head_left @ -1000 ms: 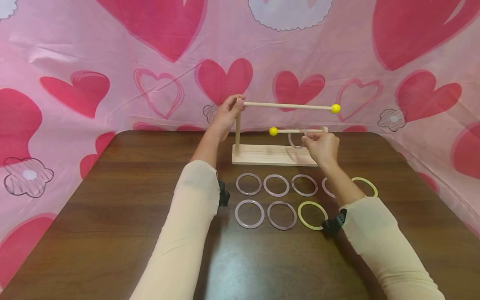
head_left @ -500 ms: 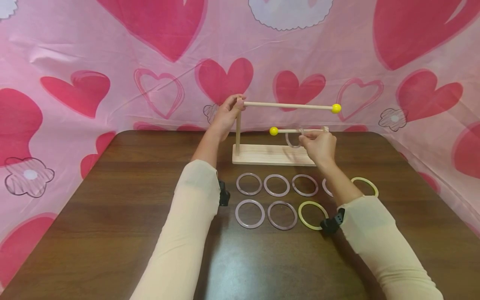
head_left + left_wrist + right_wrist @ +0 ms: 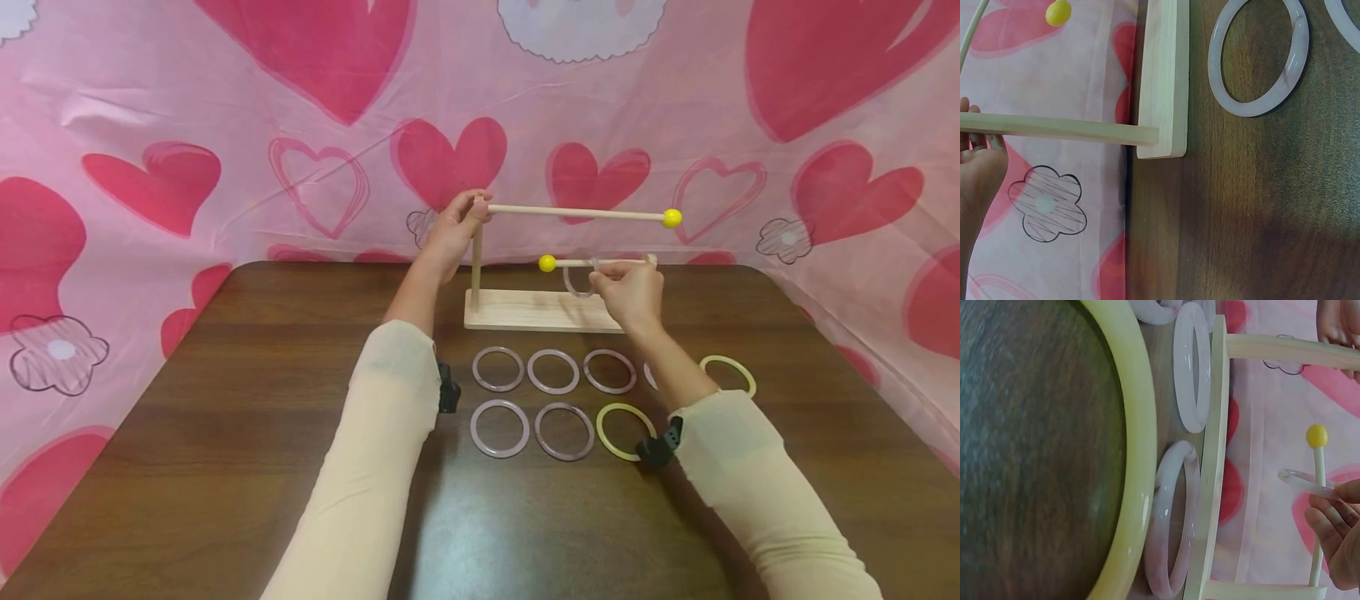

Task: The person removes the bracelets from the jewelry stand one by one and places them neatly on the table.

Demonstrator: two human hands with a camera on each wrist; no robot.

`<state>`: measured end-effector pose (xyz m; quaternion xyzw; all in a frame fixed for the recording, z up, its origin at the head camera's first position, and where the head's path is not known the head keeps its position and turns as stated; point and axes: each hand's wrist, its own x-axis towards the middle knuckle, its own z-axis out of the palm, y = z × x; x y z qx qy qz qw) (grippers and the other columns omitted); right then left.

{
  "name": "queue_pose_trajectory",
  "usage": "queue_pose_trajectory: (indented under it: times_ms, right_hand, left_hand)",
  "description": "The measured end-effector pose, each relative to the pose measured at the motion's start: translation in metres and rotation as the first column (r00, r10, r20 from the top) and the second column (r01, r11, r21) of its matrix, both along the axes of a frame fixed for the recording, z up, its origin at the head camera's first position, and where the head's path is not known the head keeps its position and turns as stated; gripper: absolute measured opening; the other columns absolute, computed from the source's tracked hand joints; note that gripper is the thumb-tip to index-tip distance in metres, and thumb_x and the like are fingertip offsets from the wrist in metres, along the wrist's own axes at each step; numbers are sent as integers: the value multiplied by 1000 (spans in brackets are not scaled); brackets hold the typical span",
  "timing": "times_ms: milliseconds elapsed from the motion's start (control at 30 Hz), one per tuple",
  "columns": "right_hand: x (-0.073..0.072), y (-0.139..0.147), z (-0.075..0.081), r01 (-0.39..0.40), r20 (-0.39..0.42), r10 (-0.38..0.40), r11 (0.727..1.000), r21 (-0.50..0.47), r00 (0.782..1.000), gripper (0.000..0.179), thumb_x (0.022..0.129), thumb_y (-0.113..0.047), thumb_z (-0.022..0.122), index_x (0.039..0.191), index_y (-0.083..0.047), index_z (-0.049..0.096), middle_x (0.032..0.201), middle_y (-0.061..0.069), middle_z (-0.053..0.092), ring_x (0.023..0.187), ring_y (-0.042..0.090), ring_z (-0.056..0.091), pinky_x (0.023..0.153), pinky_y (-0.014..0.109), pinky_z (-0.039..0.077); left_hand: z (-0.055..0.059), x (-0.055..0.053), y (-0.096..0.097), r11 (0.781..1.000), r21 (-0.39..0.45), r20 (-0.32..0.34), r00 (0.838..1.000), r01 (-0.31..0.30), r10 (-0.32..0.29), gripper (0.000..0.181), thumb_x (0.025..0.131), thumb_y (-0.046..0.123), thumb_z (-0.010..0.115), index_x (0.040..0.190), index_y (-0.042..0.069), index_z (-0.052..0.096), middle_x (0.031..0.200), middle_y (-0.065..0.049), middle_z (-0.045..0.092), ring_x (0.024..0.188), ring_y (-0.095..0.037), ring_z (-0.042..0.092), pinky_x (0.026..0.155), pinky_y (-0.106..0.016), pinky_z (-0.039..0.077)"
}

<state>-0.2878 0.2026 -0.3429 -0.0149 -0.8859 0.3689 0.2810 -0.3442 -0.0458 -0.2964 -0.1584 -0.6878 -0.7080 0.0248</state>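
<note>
A wooden display stand (image 3: 525, 310) has two posts, each bearing a side rod tipped with a yellow ball. My left hand (image 3: 450, 237) grips the top of the taller left post, thumb in front. On the lower rod (image 3: 572, 263), my right hand (image 3: 632, 296) pinches a pale lilac bangle (image 3: 566, 282) between thumb and fingers. The rod passes through that bangle, a short way from the yellow ball (image 3: 547, 263); the right wrist view also shows the bangle (image 3: 1291, 479) round the rod. The right hand covers most of the lower post.
Two rows of bangles lie flat on the brown table (image 3: 300, 467) before the stand, several lilac (image 3: 497, 349) and two yellow-green (image 3: 625, 407). My right forearm partly covers the back row. A pink heart-print cloth (image 3: 247, 100) hangs behind the table.
My right hand has slid left along the lower rod, bringing the pinched bangle nearer the yellow ball. The left hand and the stand have stayed in place.
</note>
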Motion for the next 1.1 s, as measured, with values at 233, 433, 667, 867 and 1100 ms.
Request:
queue_pose_trajectory:
  times_ms: [233,433,667,867,1100]
  right_hand:
    - [-1,-4,-1,-9,-10,9,1000,20,1000,16,81,-15,68,88,-3,74,78,12,69,71,24,66,54,20,43]
    - [-3,-7,-2,-5,-10,5,1000,17,1000,17,81,-16,68,88,-2,74,78,12,69,71,24,66,55,19,42]
    - [-3,-10,-2,-31,-18,31,999,18,999,16,80,-13,68,88,0,74,79,13,69,66,19,62,52,17,40]
    - [-3,-12,-1,-46,-3,46,999,-3,999,15,81,-12,67,89,0,73,79,13,69,64,13,61,51,13,40]
    - [-3,-15,0,-53,23,53,998,-22,998,17,82,-13,66,92,0,73,82,13,69,70,19,64,51,14,41]
  left_hand:
    - [0,-1,0,1000,3,-9,1000,-5,5,35,96,25,46,126,8,49,125,-10,53,114,-20,49,97,-31,32]
    - [0,0,0,1000,1,-8,1000,-12,12,34,96,26,46,125,9,50,124,-10,53,114,-20,50,97,-31,33]
    - [1,0,1,1000,-8,-5,1000,-13,13,35,95,27,46,126,10,50,124,-8,53,113,-18,50,97,-32,33]
    - [0,-1,1,1000,-8,-12,1000,-17,17,34,96,27,46,125,10,50,122,-9,54,112,-18,50,96,-30,34]
    - [0,-1,0,1000,-8,-6,1000,-17,17,35,95,26,46,126,10,50,121,-9,54,112,-18,50,96,-31,34]
